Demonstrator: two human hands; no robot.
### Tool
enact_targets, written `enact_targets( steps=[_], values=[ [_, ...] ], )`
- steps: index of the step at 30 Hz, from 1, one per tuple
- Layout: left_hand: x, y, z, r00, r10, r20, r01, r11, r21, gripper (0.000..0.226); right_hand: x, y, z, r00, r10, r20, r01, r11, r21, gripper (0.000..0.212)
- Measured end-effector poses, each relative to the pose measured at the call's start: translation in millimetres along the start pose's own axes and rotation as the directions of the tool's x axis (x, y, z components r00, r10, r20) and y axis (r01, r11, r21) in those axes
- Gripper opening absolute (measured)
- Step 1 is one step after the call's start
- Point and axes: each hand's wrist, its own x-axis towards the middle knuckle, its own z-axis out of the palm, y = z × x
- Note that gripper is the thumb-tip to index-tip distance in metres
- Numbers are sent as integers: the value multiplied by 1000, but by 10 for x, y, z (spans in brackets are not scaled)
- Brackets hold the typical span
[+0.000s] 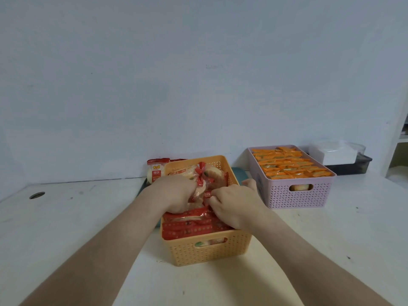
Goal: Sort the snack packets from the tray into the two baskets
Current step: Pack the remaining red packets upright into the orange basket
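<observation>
An orange basket (207,250) stands in front of me, packed with red-and-white snack packets (187,226). Both my hands are inside it. My left hand (174,193) lies curled over the packets on the left side, and my right hand (234,206) pinches the red edge of a packet (206,194) in the middle. A pink basket (298,195) to the right holds several orange packets (289,164). The teal tray (239,174) shows only as slivers behind the orange basket, with one red-and-white packet (156,170) standing on it at the back left.
The white table has a round cable hole (37,195) at the far left. A dark tray with a white box (340,154) sits behind the pink basket. A white shelf unit (399,151) rises at the right edge. A wall closes the back.
</observation>
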Motion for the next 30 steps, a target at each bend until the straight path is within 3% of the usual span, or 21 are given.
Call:
enact_targets(
  steps=[4, 7, 13, 18, 24, 27, 30],
  values=[
    [-40, 27, 11, 998, 10, -67, -12, 1000, -24, 24, -19, -13, 2, 1000, -14, 0, 14, 1000, 22, 32],
    [-55, 34, -26, 999, 20, -25, -22, 996, -84, 27, -20, -12, 18, 999, -28, -15, 29, 998, 50, 25],
    [-33, -5, -70, 1000, 20, -5, -21, 968, -250, 28, -15, -11, 33, 998, -26, -58, 28, 999, 27, 35],
    [-183, -193, -303, 991, -80, -109, 28, 910, -414, 50, -1, 18, 41, 998, -15, -64, 16, 1000, 20, 42],
    [-409, -214, -299, 980, -76, -183, -33, 848, -529, 48, -1, 9, 42, 998, -14, -57, 15, 1000, 22, 41],
    [-466, -201, -244, 975, -100, -196, -42, 790, -611, 44, -12, -3, 27, 998, 1, -56, 1, 999, 34, 34],
    [-505, -178, -133, 948, -157, -276, -129, 604, -787, 49, -26, -11, 20, 998, 3, -56, 0, 998, 69, 20]
  ],
)
